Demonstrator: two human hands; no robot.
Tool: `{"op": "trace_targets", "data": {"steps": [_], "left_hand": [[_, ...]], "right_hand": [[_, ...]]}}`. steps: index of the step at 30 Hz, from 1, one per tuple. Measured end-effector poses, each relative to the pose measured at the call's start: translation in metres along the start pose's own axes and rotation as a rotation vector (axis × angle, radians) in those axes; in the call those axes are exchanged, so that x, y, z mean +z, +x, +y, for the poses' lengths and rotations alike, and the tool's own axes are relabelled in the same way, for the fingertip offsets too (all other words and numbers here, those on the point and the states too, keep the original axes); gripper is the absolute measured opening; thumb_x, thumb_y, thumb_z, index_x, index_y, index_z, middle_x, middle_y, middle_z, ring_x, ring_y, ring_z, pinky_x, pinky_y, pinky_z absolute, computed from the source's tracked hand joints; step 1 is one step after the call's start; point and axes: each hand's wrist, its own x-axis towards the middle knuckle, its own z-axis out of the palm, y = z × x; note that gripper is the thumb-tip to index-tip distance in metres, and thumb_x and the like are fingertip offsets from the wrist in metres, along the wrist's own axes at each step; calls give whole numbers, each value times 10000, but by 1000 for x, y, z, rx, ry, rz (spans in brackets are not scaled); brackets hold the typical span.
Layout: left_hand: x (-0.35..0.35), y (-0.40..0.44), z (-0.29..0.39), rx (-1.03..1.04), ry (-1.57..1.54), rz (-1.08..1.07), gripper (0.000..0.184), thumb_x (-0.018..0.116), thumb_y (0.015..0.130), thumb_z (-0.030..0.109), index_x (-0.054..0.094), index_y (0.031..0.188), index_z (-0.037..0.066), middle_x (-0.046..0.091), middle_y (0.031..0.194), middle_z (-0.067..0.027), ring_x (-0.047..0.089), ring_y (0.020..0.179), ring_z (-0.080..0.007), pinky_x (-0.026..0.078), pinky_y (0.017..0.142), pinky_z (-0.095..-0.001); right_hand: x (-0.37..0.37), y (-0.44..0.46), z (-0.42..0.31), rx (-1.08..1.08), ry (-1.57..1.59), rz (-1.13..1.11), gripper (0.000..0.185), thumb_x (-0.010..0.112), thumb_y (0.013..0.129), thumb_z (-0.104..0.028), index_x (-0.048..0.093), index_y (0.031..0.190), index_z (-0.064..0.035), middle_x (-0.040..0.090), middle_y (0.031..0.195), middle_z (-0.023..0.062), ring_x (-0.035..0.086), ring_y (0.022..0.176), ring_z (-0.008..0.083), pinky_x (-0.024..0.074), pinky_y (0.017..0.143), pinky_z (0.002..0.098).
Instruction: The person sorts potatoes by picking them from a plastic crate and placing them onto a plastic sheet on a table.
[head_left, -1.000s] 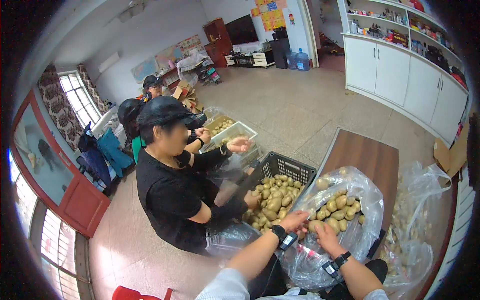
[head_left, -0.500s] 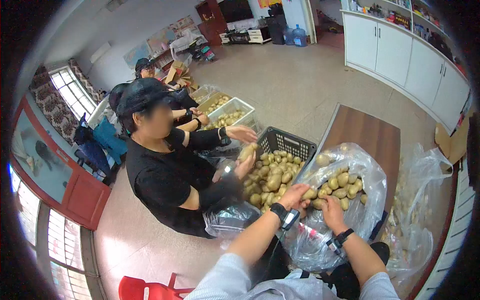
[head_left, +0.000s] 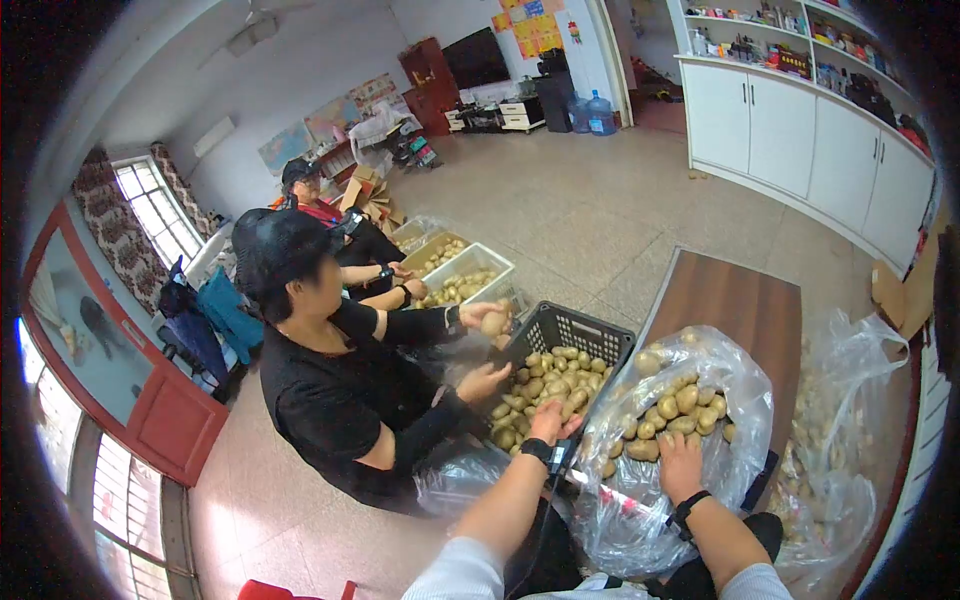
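My left hand [head_left: 553, 424] is over the near side of a black plastic crate [head_left: 622, 345], its fingers apart against the potatoes [head_left: 560, 378] inside. I see no potato clearly gripped in it. My right hand [head_left: 682, 468] reaches into a clear plastic bag [head_left: 735, 370], fingers stretched out flat beside a heap of potatoes [head_left: 687, 400]. One longer potato [head_left: 642, 450] lies just left of those fingertips. Both of my wrists wear dark bands.
A person in black [head_left: 340, 390] sits left of the crate, holding a potato [head_left: 494, 323] above it. Behind are more people and a white crate [head_left: 490, 265] of potatoes. The bag lies on a brown tabletop [head_left: 725, 290]. Another plastic bag [head_left: 835, 430] stands right; a red stool [head_left: 265, 590] is at bottom left.
My left hand has moved left from the bag to the crate, away from the potato it held. My right hand has flattened out. The neighbour's hands have shifted apart.
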Motion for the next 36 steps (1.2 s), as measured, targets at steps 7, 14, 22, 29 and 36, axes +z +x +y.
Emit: {"op": "trace_targets", "data": {"steps": [7, 14, 22, 29, 36], "left_hand": [[-25, 19, -27, 466, 1047, -14, 290, 634, 786, 288, 577, 901, 28, 583, 957, -188, 612, 813, -340, 531, 702, -422], [-18, -3, 20, 280, 1398, -97, 258, 698, 764, 147, 576, 945, 10, 575, 970, -151, 591, 736, -263, 547, 703, -360], [-21, -4, 10, 320, 1400, -60, 307, 694, 768, 279, 606, 869, 3, 603, 882, -162, 605, 749, -267, 511, 674, -379], [-39, 14, -12, 277, 1531, -21, 413, 663, 764, 468, 676, 786, 56, 647, 815, -158, 627, 733, -296, 484, 670, -438], [-40, -13, 26, 416, 1292, 18, 346, 645, 787, 393, 622, 649, 76, 604, 645, -139, 593, 617, -283, 469, 555, -414]], "right_hand": [[9, -9, 4, -16, -47, 31, 369, 564, 742, -99, 600, 1108, -119, 527, 1113, 140, 518, 916, 328, 449, 762, 416], [0, -20, 1, 12, -41, -76, 336, 553, 771, -120, 590, 1105, -115, 513, 1159, 140, 538, 918, 329, 475, 726, 420], [-9, -35, 0, 8, -39, -114, 324, 558, 786, -125, 559, 1109, -99, 509, 1150, 140, 566, 901, 327, 505, 697, 415], [2, -48, 6, 178, 108, -301, 376, 514, 770, -56, 529, 1137, -138, 531, 1129, 144, 566, 873, 382, 489, 718, 483], [1, -57, 15, 236, 208, -323, 431, 526, 770, -62, 504, 1198, -107, 544, 1150, 175, 580, 917, 392, 477, 783, 480]]}}
